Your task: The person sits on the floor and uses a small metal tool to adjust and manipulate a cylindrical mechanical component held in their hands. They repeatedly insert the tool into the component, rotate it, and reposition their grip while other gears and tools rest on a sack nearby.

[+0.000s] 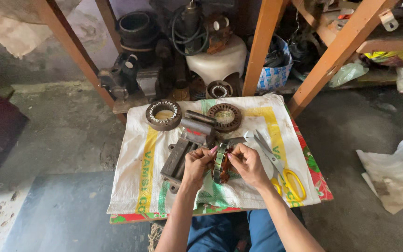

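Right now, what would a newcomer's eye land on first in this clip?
Both hands, left hand and right hand, grip a ring-shaped stator upright over a white woven sack. Yellow-handled scissors lie just right of them; two more stator rings sit at the sack's far edge.

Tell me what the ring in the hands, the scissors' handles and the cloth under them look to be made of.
Ring: stacked steel plates, judging by its dull grey ribbed edge; coppery winding inside. Held by left hand and right hand.
Scissors' handles: glossy yellow, likely plastic.
Cloth: a woven white sack, probably plastic fibre, with yellow and green print.
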